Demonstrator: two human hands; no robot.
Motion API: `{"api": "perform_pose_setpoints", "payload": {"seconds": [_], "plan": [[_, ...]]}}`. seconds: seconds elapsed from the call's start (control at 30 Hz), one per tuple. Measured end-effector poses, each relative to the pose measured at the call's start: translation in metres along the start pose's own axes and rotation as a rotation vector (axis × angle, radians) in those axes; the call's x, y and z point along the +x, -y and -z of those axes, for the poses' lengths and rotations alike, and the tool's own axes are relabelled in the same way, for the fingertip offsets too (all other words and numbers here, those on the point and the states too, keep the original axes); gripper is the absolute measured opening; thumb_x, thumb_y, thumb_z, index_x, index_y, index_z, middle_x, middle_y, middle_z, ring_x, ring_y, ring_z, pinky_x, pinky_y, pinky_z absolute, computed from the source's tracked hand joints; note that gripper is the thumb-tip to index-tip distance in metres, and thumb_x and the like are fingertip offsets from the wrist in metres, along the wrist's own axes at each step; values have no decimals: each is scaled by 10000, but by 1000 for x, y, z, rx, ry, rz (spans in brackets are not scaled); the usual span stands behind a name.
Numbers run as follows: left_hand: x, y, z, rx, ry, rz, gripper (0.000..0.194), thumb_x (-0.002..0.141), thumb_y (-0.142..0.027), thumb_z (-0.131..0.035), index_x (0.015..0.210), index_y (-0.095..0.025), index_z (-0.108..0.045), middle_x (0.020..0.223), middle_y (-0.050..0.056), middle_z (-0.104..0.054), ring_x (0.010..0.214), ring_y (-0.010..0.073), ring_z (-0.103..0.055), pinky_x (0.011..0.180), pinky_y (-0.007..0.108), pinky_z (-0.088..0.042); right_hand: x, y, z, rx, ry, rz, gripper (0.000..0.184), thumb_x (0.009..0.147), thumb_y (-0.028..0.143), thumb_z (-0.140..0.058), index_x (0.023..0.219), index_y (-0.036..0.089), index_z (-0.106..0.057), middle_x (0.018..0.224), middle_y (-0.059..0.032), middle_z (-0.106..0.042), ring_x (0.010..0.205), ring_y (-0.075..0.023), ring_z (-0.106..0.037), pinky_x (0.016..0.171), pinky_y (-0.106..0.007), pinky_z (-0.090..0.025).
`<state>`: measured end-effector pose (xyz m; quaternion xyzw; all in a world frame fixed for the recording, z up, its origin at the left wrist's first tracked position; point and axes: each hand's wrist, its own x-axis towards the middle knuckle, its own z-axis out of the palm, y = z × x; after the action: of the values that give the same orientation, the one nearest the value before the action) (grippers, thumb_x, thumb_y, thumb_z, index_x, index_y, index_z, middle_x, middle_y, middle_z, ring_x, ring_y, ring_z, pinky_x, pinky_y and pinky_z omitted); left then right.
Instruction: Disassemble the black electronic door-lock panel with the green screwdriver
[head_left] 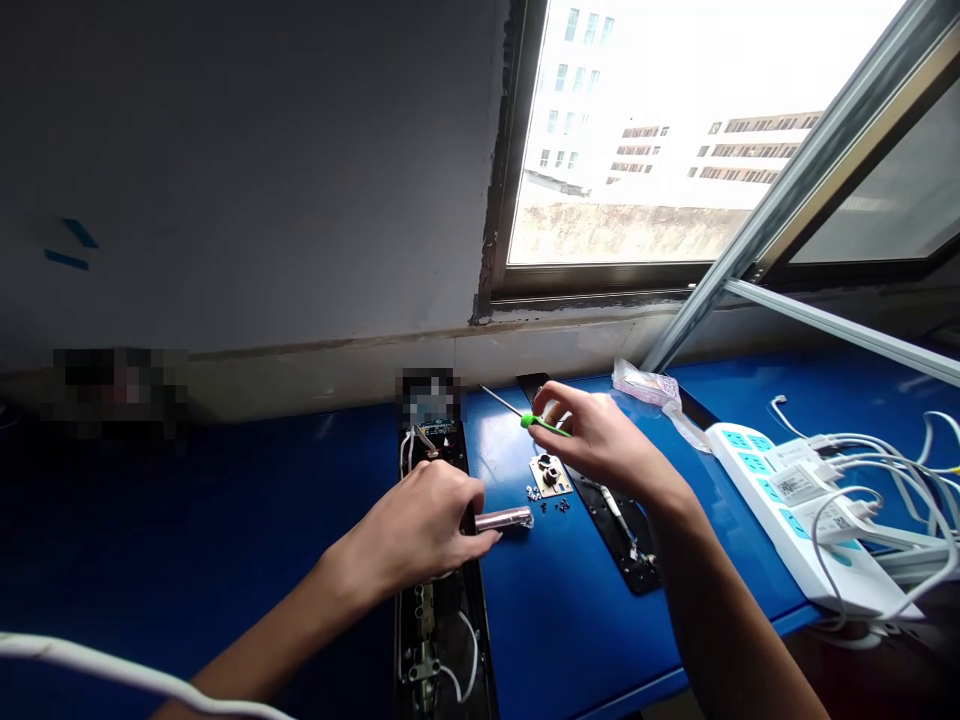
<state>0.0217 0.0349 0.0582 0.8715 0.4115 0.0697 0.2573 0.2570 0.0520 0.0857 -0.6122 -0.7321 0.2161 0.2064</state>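
Observation:
My left hand (424,525) is closed round a shiny metal cylinder (506,519) and rests over a long black opened device body (442,610) with white wires inside. My right hand (600,440) grips a screwdriver with a green handle (541,423), its thin shaft pointing up and left. Below that hand lie a small cream plate with a black knob (550,474) and several tiny screws (551,503). A second black panel (622,530) lies under my right forearm.
All lies on a blue table (225,520) against a wall under a window. A white power strip (795,520) with plugged chargers and white cables sits at right. A small plastic bag (645,383) lies near the sill. A white cable (90,665) crosses bottom left.

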Motion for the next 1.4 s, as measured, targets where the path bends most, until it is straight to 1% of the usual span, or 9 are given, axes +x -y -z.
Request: {"api": "perform_pose_setpoints", "payload": {"seconds": [0.13,0.4,0.7,0.83,0.93,1.03,1.13,1.23,1.4], "plan": [[-1,-5,-2,-33,29,3,217,855,-383,-739,780,-180,-726,713,31,-690,601,148,-603,521,259,-361,6,3,9,-26,-9,16,144,878,358,-610,964,245,-633,839,-13,-725,615,-143,-626,494,-237,-414],[-1,-13,-7,-6,-23,-14,165,824,-281,-677,696,-180,-695,645,29,-659,579,150,-578,531,268,-382,20,9,22,-113,-73,48,134,833,314,-684,927,219,-688,818,-27,-743,650,-148,-625,561,-256,-425],[7,-13,0,-34,21,-33,152,818,-261,-690,703,-164,-713,626,28,-666,543,137,-564,503,274,-325,25,22,33,-155,-116,101,206,815,358,-745,976,236,-702,747,6,-693,586,-132,-581,522,-261,-406],[7,-10,2,-30,17,-43,180,870,-301,-691,744,-172,-707,651,20,-658,558,135,-563,502,275,-319,25,18,35,-91,-120,187,245,818,307,-753,1036,233,-670,803,2,-713,624,-129,-602,565,-257,-448],[7,-8,0,56,-13,-113,227,901,-359,-700,766,-176,-687,675,13,-643,585,143,-558,518,287,-338,26,14,36,-92,-65,295,299,839,248,-734,1125,249,-644,881,4,-729,657,-116,-620,593,-238,-461],[9,-7,-7,173,-146,-261,273,958,-407,-648,839,-169,-710,803,52,-666,740,197,-616,625,322,-461,26,12,38,-158,4,356,272,848,237,-712,1110,248,-638,852,13,-717,633,-105,-598,573,-234,-432],[14,-5,-19,270,-273,-428,260,999,-381,-598,964,-168,-743,1028,110,-697,1106,310,-623,894,444,-547,26,11,42,-229,33,332,214,827,245,-698,1033,243,-641,742,28,-669,567,-95,-516,531,-239,-390],[18,-1,-29,321,-269,-487,279,998,-406,-613,1087,-178,-747,1168,127,-703,1358,376,-513,1071,543,-504,26,10,43,-254,57,319,180,805,246,-693,975,242,-634,709,37,-639,554,-88,-473,510,-227,-377],[21,4,-33,339,-245,-483,330,1006,-447,-601,1094,-173,-762,1183,132,-720,1408,384,-496,1127,544,-503,27,8,40,-233,114,339,179,788,228,-689,957,234,-630,689,46,-621,560,-82,-474,524,-217,-384]]}}
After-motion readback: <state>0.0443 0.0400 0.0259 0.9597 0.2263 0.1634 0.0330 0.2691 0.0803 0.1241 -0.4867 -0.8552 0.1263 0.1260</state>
